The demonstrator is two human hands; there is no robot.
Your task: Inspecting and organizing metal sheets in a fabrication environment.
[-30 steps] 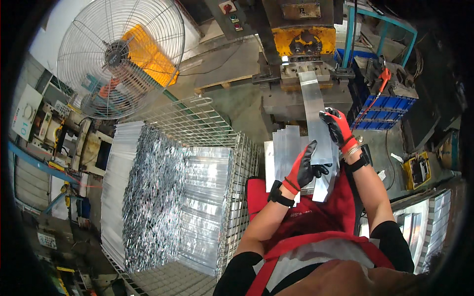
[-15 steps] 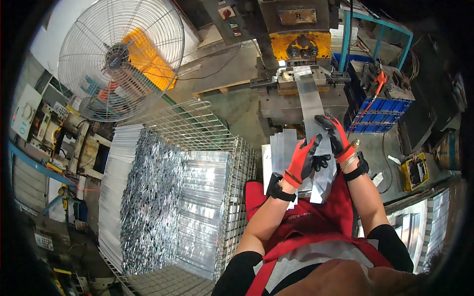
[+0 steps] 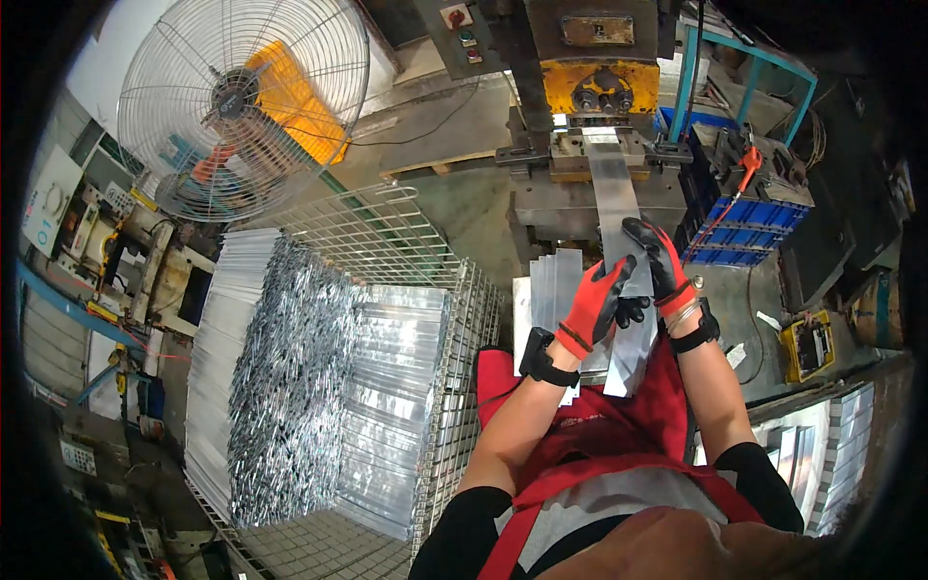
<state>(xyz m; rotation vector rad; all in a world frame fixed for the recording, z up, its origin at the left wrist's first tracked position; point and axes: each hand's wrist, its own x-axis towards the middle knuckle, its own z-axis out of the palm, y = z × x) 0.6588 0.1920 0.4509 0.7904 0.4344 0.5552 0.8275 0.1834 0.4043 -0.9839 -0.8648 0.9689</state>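
With the worker (image 3: 619,440) as the clock's centre, I see the press (image 3: 599,92) at twelve. A metal strip (image 3: 612,182) runs that way, its far end on the press bed (image 3: 572,166), its near part between left hand (image 3: 601,302) and right hand (image 3: 659,263). A strip pile (image 3: 555,285) lies at eleven, just left of the left hand. The crates (image 3: 732,224) stand at one, the frame (image 3: 754,52) behind them; a small bin (image 3: 810,348) sits at two. Toward ten, the wire cage (image 3: 471,329) holds packed strips (image 3: 396,367), the fan (image 3: 235,94) beyond it.
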